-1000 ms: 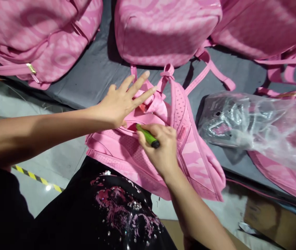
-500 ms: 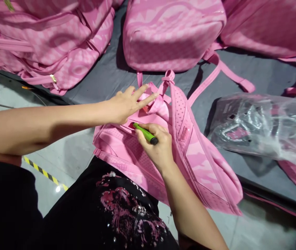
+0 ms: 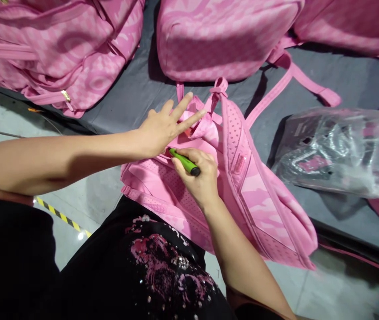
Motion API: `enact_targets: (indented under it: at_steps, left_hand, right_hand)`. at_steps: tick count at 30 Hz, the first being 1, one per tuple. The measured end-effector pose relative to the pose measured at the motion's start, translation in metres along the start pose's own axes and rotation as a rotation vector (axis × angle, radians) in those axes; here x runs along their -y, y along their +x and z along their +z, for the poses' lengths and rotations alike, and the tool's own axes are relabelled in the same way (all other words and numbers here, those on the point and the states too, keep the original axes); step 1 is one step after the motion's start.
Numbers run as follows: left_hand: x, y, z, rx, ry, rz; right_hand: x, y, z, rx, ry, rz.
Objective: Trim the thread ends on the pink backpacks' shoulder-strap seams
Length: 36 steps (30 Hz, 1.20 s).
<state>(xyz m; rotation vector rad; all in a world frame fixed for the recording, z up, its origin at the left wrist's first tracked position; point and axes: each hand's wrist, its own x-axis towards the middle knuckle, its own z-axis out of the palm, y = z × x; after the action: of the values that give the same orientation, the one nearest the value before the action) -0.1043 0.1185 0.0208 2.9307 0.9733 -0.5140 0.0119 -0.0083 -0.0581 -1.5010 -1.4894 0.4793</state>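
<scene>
A pink backpack (image 3: 266, 200) with a camouflage print and dotted mesh panels lies tilted over the front edge of the grey work surface, its lower part by my lap. My left hand (image 3: 164, 126) rests on its upper part with fingers spread, pressing the fabric. In my right hand (image 3: 201, 175) is a green marker pen (image 3: 185, 162) with black ends, gripped like a pen. Its tip touches or nearly touches the pink fabric just below my left palm; the exact contact point is too small to make out. A looped strap (image 3: 220, 86) stands up beside my left fingertips.
More pink backpacks (image 3: 216, 49) sit along the back of the grey surface (image 3: 122, 106), with a pile (image 3: 59, 49) at the left. A clear plastic bag (image 3: 339, 155) with a dark item inside lies at the right. Yellow-black tape (image 3: 61, 215) marks the floor.
The pen tip and my right hand have shifted slightly up and left. My left hand stays spread on the backpack. The view has moved a little.
</scene>
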Motion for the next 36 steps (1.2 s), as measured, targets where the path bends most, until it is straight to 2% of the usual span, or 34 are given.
enact_targets:
  at_steps: [6,12,16,23,26,29,33,36]
  left_hand:
    - [0.01,0.004,-0.003,0.079,-0.008,0.081]
    - [0.026,0.004,-0.001,0.055,-0.009,0.154]
    - [0.034,0.001,0.003,0.014,-0.057,0.208]
    - [0.039,-0.004,0.009,-0.083,-0.147,0.083]
    - [0.036,-0.006,0.007,-0.065,-0.123,0.083]
    - [0.033,-0.007,0.003,-0.053,-0.097,0.063]
    - [0.032,-0.006,0.002,-0.02,-0.109,0.02]
    - [0.034,-0.003,0.003,-0.008,-0.137,0.024]
  right_hand:
    - [0.001,0.001,-0.004,0.014,0.008,0.002]
    - [0.006,0.003,-0.013,0.141,0.018,0.048]
    - [0.01,0.002,-0.017,0.165,-0.005,0.037]
    - [0.017,0.004,-0.019,0.267,0.055,0.036]
    - [0.015,0.005,-0.013,0.226,-0.029,0.055]
    - [0.012,0.002,-0.007,0.128,-0.095,0.022]
    - [0.006,-0.003,-0.003,0.017,-0.076,-0.022]
    - [0.002,-0.003,-0.004,-0.004,-0.071,-0.037]
